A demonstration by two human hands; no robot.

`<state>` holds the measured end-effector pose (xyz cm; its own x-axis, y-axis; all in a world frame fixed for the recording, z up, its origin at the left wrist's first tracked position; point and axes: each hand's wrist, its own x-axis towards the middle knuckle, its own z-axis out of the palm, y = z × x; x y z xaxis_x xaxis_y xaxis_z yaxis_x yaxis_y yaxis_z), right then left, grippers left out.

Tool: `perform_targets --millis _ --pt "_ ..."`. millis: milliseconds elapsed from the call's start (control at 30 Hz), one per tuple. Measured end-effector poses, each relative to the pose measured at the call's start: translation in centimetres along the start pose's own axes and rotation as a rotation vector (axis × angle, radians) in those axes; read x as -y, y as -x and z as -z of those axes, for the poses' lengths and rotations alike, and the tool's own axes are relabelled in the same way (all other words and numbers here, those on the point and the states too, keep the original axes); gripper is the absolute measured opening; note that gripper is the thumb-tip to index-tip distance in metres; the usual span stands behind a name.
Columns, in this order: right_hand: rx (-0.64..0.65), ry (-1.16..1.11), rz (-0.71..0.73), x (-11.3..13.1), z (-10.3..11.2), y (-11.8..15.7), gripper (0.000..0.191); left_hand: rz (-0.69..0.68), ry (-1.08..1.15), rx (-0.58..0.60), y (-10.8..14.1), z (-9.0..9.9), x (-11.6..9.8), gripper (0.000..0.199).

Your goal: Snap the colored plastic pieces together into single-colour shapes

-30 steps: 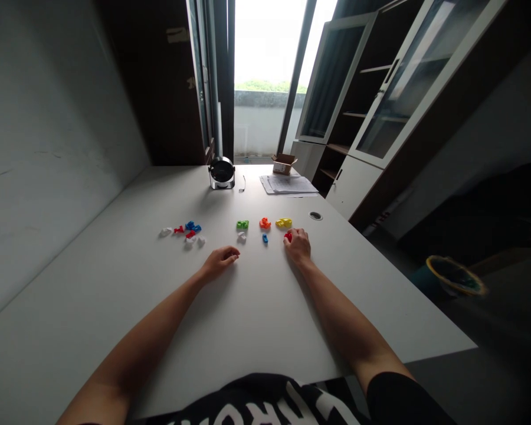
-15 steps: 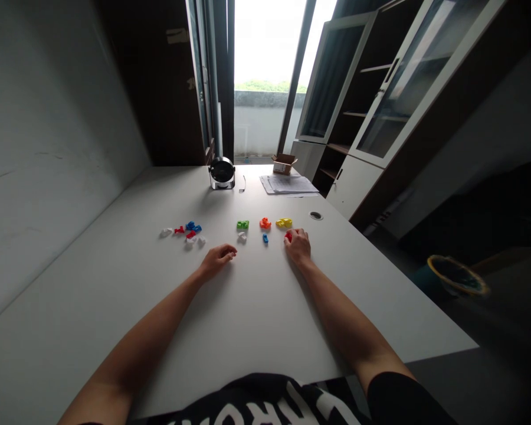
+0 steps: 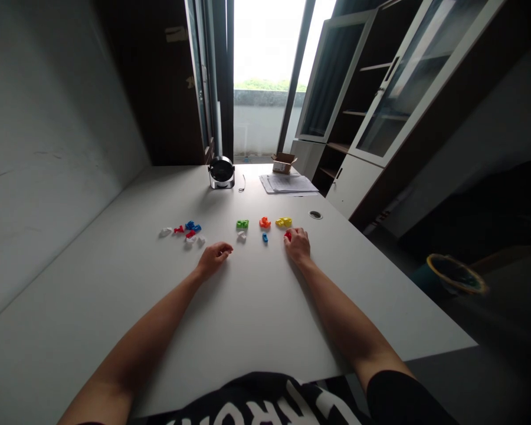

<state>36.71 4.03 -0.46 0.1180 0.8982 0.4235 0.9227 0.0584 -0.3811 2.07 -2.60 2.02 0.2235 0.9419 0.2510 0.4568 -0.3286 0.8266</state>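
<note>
My right hand (image 3: 298, 243) rests on the table with its fingers closed around a small red plastic piece (image 3: 288, 235), which shows only in part at the fingertips. Just beyond it lie yellow pieces (image 3: 284, 222). My left hand (image 3: 215, 258) hovers low over the table, its fingers loosely bent and a little apart, holding nothing that I can see. Between the hands are a white piece (image 3: 241, 235) and a blue piece (image 3: 265, 237). Green pieces (image 3: 242, 224) and orange pieces (image 3: 265, 222) sit behind these.
Left of my left hand lies a loose group of blue (image 3: 193, 226), red (image 3: 179, 229) and white pieces (image 3: 165, 232). Farther back on the white table (image 3: 248, 330) stand a round black device (image 3: 222, 171), papers (image 3: 289, 183) and a small cardboard box (image 3: 284, 163). A cable hole (image 3: 315, 215) is at right.
My left hand has drawn slightly to the left, away from the white piece. The right hand keeps its place on the red piece.
</note>
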Motion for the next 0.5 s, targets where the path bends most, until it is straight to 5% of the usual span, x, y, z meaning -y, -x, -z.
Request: perform_targets --millis 333,500 --pt "-0.046 0.005 0.020 -0.1 -0.1 0.0 0.028 -0.066 -0.566 -0.268 -0.8 2.5 2.2 0.020" --pt "-0.127 -0.026 0.047 1.0 0.6 0.2 0.028 0.073 -0.755 -0.439 -2.2 4.0 4.0 0.022"
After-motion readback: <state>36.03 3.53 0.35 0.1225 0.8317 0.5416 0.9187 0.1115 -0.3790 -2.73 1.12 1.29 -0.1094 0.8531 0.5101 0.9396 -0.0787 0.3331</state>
